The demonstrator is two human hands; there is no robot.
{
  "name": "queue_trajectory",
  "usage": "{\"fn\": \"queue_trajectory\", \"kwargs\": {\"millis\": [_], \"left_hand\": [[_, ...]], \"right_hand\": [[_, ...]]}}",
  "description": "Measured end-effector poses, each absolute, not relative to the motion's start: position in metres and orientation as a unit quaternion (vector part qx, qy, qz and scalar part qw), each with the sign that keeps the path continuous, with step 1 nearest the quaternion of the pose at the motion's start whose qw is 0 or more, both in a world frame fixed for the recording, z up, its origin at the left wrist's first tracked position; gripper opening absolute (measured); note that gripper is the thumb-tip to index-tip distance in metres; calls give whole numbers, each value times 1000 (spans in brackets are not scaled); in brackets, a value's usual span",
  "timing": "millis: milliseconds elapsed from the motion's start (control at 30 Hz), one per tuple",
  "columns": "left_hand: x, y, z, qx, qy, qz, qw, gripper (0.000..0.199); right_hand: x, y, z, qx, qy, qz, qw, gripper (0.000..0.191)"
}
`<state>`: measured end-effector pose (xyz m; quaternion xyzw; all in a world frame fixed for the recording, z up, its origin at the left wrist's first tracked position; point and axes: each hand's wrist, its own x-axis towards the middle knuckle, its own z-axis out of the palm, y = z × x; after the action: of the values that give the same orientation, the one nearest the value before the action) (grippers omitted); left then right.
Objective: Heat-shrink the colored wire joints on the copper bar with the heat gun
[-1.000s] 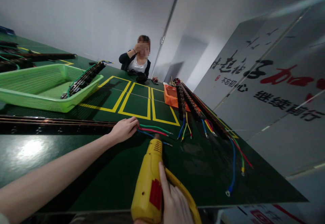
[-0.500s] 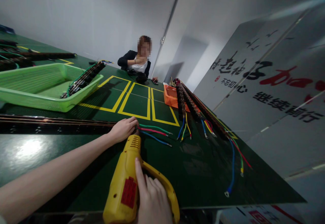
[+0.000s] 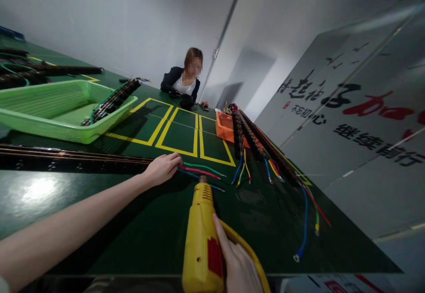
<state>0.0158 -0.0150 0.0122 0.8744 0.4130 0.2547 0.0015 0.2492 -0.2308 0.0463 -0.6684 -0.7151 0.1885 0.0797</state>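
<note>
My right hand [image 3: 241, 262] is wrapped round the handle of a yellow heat gun [image 3: 202, 231], index finger along its body. The gun's metal nozzle points away from me, over the blue wire. My left hand [image 3: 165, 168] is closed at the end of a long black wiring bundle [image 3: 73, 161] with copper-coloured strips, where the wires come out. Past my fingertips, a green wire [image 3: 207, 169], a red wire [image 3: 202, 172] and a blue wire [image 3: 217, 188] with metal lugs fan out to the right. The fingers hide the exact spot being gripped.
A green basket [image 3: 63, 127] holding a similar bundle stands at the left. An orange basket [image 3: 225, 127] is at the back right, with several black bundles [image 3: 255, 138] leaning on it, wires toward me. Across the green table [image 3: 252, 240] sits a person [image 3: 182, 78].
The heat gun in my right hand has moved right, its nozzle going from beside my left fingers to over the wires. My left hand stays put. The person opposite has lowered a hand.
</note>
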Motion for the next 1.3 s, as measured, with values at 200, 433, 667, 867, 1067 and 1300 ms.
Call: {"fn": "queue_trajectory", "kwargs": {"millis": [200,433,667,867,1067,1300], "left_hand": [[15,-15,12,874,417,250,12,25],[15,-16,11,870,419,259,12,27],[15,-16,12,878,403,258,-4,35],[16,-14,9,878,409,249,-11,38],[19,-15,10,878,416,234,-24,37],[17,-13,7,877,413,245,-19,35]], "right_hand": [[279,-244,35,-715,-676,144,105,130],[274,-252,28,-742,-654,92,112,125],[257,-251,28,-739,-662,69,105,130],[236,-246,34,-718,-679,99,119,137],[203,-237,39,-681,-709,130,134,140],[180,-225,33,-603,-767,139,168,138]]}}
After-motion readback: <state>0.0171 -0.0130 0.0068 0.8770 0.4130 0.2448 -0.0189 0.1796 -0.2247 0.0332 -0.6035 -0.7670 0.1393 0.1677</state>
